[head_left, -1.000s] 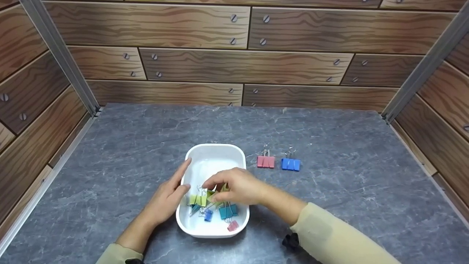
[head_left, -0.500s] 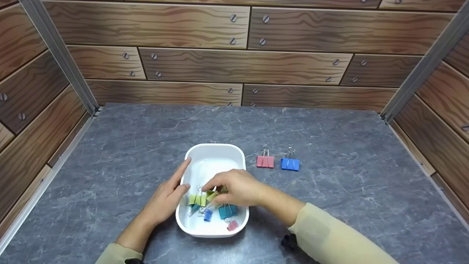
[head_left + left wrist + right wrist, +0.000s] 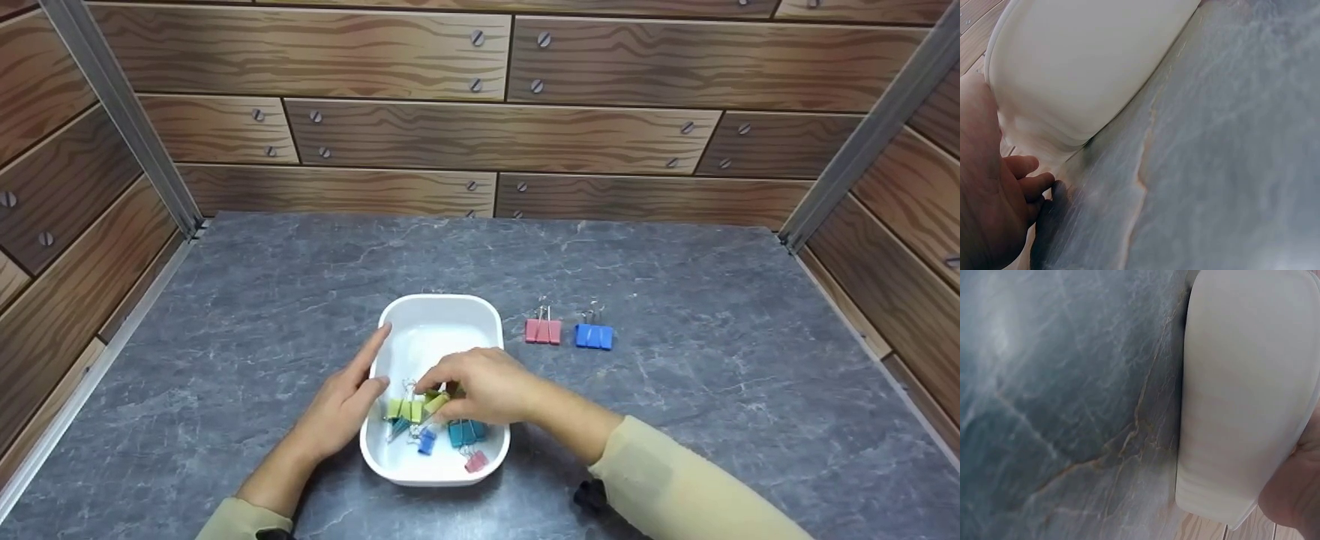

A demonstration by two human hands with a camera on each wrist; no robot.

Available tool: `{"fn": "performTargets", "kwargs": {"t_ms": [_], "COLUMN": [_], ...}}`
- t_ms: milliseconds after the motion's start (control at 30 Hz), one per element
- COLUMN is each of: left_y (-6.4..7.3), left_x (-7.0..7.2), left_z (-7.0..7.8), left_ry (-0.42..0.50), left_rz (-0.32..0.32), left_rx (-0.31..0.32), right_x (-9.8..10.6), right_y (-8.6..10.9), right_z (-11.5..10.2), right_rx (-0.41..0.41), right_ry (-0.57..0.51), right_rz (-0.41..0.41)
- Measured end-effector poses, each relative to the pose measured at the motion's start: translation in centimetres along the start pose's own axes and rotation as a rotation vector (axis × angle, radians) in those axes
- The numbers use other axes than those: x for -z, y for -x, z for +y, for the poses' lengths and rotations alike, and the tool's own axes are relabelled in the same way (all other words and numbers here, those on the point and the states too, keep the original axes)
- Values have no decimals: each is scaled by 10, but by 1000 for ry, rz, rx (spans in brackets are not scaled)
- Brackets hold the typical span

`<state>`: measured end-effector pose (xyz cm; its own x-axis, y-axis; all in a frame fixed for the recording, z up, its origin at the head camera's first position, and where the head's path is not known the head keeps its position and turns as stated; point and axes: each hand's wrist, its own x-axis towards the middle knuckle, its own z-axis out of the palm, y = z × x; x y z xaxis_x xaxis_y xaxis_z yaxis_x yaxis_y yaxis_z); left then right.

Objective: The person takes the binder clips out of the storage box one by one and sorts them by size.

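Observation:
In the head view a white plastic tray [image 3: 442,298] holds several binder clips. My left hand [image 3: 337,409] rests along its left side, thumb and straight index finger touching the rim; in the left wrist view other fingers [image 3: 1036,183] lie low beside the wall. My right hand [image 3: 491,386] reaches into the tray, its thumb and index finger curled about a yellow-green binder clip [image 3: 435,403]. Another yellow-green clip [image 3: 405,409] lies left of it. Nearer me are teal clips [image 3: 466,433], a small blue clip [image 3: 426,441] and a small pink clip [image 3: 476,460]. The remaining right fingertips are hidden.
Right of the tray, on the grey marbled table [image 3: 675,300], a pink binder clip [image 3: 543,331] and a blue binder clip [image 3: 594,336] stand side by side, handles pointing away. Wood-patterned walls [image 3: 420,127] enclose the table at the back and sides.
My right hand has shifted slightly toward me inside the tray, and the yellow-green clip at its fingers has turned a little. The left hand and tray stay put.

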<state>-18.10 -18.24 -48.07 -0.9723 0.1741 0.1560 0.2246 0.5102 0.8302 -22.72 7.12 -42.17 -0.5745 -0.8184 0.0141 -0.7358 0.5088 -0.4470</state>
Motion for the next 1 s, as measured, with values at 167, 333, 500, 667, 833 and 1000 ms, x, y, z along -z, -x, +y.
{"fn": "performTargets", "kwargs": {"t_ms": [167, 333, 500, 667, 833, 1000], "left_y": [-1, 0, 0, 0, 0, 0], "left_x": [0, 0, 0, -1, -1, -1], "left_z": [0, 1, 0, -1, -2, -1], "left_ry": [5, 20, 37, 29, 27, 23], "left_rz": [-7, -6, -4, 4, 5, 9], "left_rx": [6, 7, 7, -3, -6, 0], "right_x": [0, -1, -3, -3, -2, -1], "right_y": [0, 2, 3, 3, 2, 2], "right_z": [0, 0, 0, 1, 3, 4], "right_rx": [-7, -13, -19, 13, 61, 72], "right_ry": [21, 13, -42, -56, -85, -167], "right_rz": [7, 31, 72, 81, 93, 115]}}
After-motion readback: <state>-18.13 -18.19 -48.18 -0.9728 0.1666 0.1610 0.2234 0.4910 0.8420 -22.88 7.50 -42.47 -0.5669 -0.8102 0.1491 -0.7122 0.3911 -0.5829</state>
